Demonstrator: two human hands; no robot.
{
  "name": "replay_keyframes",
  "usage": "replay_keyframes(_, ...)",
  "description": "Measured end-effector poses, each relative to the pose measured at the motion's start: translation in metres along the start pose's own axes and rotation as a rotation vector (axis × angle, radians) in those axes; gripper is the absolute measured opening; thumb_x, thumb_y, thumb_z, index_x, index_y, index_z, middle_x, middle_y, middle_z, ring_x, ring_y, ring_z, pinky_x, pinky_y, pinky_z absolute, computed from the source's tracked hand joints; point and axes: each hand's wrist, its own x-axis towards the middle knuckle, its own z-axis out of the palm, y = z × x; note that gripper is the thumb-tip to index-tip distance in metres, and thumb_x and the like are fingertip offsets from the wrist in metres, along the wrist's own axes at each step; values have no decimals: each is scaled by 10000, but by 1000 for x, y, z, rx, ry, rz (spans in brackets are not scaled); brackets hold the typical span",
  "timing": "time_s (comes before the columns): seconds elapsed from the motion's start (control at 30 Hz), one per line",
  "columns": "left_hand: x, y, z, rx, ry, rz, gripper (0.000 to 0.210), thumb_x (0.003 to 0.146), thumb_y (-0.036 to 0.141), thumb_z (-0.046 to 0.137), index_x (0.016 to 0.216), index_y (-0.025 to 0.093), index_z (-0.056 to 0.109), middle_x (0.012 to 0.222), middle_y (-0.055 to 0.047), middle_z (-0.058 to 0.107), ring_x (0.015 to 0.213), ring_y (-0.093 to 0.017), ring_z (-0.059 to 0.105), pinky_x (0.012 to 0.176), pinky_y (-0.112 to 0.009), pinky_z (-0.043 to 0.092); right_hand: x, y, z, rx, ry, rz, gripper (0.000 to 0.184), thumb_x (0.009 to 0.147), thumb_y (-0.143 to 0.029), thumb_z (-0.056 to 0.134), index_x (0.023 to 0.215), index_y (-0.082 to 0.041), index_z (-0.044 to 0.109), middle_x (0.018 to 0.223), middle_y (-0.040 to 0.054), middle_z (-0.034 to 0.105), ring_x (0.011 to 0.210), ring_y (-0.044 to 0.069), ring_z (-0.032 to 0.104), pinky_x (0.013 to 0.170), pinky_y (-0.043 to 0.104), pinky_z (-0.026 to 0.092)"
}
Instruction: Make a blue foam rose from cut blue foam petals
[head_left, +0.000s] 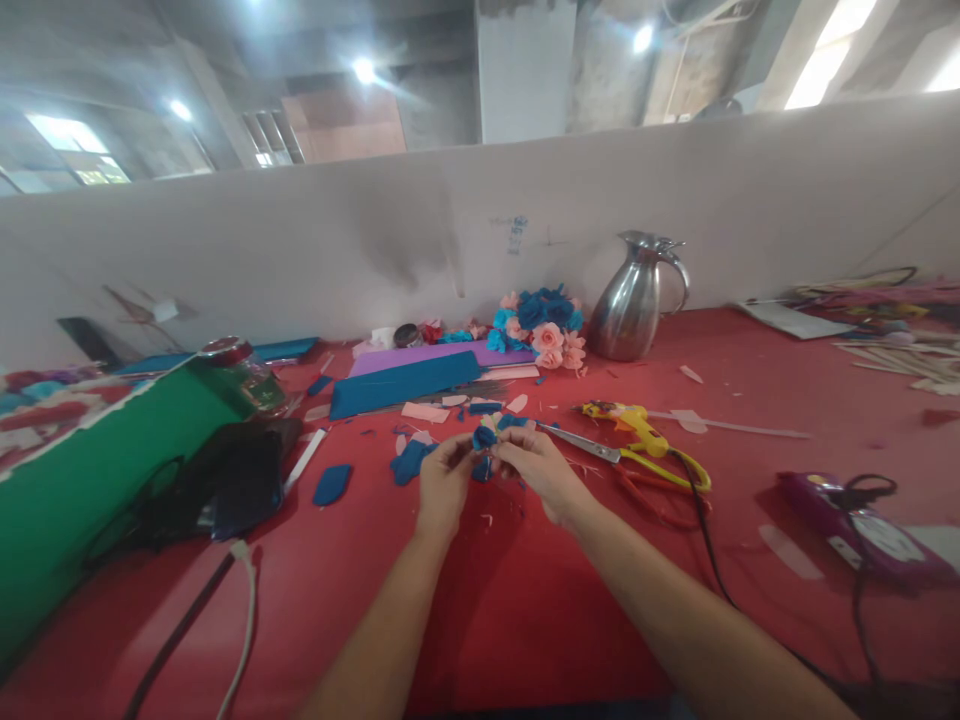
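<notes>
Near the middle of the red table, a small rolled blue paper flower (484, 437) is pinched between my fingertips. My left hand (448, 478) closes on it from the left. My right hand (541, 466) meets it from the right, thumb and fingers pressed together; whatever lies right between those fingertips is partly hidden. Cut blue paper petals (411, 462) lie just left of my hands, and a single blue petal piece (332, 485) sits farther left. Scissors with yellow handles (592, 443) lie right of my right hand, blades pointing toward it.
A yellow glue gun (637, 425) lies by the scissors, its cord trailing forward. Behind are blue paper sheets (405, 385), a bunch of pink and blue paper flowers (544, 325) and a steel jug (628, 300). A green box (112, 490) stands left; a purple corded device (862, 530) right.
</notes>
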Motion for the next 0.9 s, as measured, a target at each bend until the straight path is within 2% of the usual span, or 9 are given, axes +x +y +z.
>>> replay_keyframes(0.37, -1, 3, 1, -9, -35, -23, 136, 647, 250, 723, 758, 170, 725, 672, 1, 674, 660, -142, 580, 659, -242, 454, 1, 1, 0, 32, 6, 38, 107, 599, -235, 550, 531, -192, 480, 479, -54, 532, 472, 76, 428, 534, 229, 325)
replay_keyframes(0.6, -2, 4, 1, -20, -37, -29, 123, 642, 255, 724, 730, 170, 715, 666, 2, 665, 670, -147, 579, 681, -252, 460, -1, -1, 1, 80, 19, 43, 135, 610, -299, 574, 561, -188, 514, 498, -47, 534, 478, 79, 437, 531, 229, 330)
replay_keyframes(0.9, -1, 4, 2, -34, -20, -47, 145, 621, 252, 734, 731, 162, 702, 658, 10, 660, 651, -137, 561, 654, -241, 437, 0, 2, -1, 68, 34, 11, 132, 608, -296, 554, 562, -187, 497, 507, -48, 522, 486, 76, 425, 533, 226, 324)
